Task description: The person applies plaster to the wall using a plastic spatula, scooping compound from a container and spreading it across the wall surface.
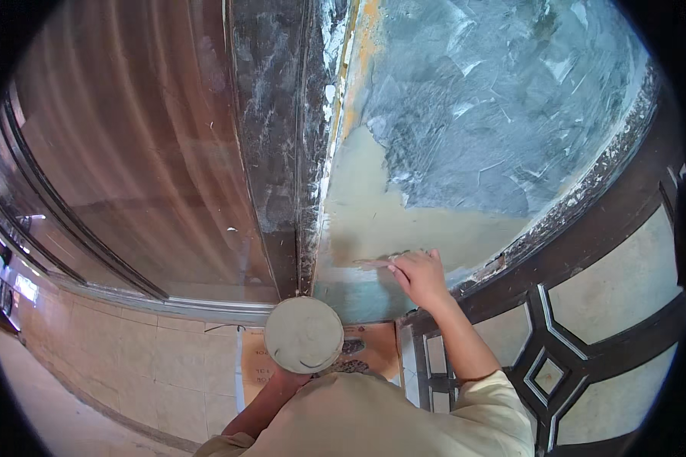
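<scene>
Just right of centre, my right hand clasps what looks like a scraper, pointing lengthwise left along the beige patch, while my left hand, lower centre, is under the tub, grip hidden.

At the lower centre, we lose most of the left hand beneath a round, flat-topped beige object, whose underside is hidden. Right of centre, the right hand covers part of a thin brownish flat tool. We find the orange-brown printed sheet partly blocked by the beige-shirted torso; the blue-grey plastered surface is cut off at the top, and bright shapes at far left are blurred.
</scene>
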Demonstrator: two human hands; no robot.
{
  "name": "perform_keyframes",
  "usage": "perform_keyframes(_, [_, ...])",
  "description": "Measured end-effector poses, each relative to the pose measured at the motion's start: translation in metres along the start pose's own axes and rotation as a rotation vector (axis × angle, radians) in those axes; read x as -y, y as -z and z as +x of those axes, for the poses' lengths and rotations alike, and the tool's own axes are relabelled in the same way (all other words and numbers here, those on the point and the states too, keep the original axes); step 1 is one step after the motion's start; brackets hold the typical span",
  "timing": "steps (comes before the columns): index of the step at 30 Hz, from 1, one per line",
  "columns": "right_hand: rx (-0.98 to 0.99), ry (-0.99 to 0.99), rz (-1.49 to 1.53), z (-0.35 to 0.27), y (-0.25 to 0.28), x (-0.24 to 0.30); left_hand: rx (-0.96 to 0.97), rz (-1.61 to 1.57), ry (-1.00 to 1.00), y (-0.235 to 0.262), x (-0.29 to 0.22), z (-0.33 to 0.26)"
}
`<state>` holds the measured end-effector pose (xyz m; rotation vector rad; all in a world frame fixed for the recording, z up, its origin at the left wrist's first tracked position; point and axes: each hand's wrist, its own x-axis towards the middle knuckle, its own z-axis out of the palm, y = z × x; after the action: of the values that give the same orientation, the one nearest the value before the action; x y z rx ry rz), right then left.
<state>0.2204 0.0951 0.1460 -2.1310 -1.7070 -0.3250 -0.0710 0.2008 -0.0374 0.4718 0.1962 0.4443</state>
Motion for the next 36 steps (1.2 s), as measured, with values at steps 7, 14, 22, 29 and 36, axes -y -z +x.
perform_keyframes(7, [-0.818, -0.352, 0.934, 0.041, 0.048, 0.012, 0.066, 0.288, -0.091, 0.000, 0.000, -0.008])
perform_keyframes(14, [0.047, -0.086, 0.205, -0.021, -0.037, -0.011, 0.114, 0.593, -0.138, -0.010, -0.010, -0.013])
perform_keyframes(22, [-0.602, -0.189, 0.071, 0.041, 0.030, 0.008, 0.137, 0.941, -0.188, -0.023, -0.017, -0.013])
perform_keyframes(29, [-0.283, -0.134, 0.267, -0.003, -0.007, 0.017, 0.145, 1.135, -0.203, -0.024, -0.019, -0.023])
perform_keyframes(36, [-0.014, -0.092, -0.006, -0.022, -0.070, -0.010, 0.153, 1.317, -0.242, -0.010, -0.026, -0.039])
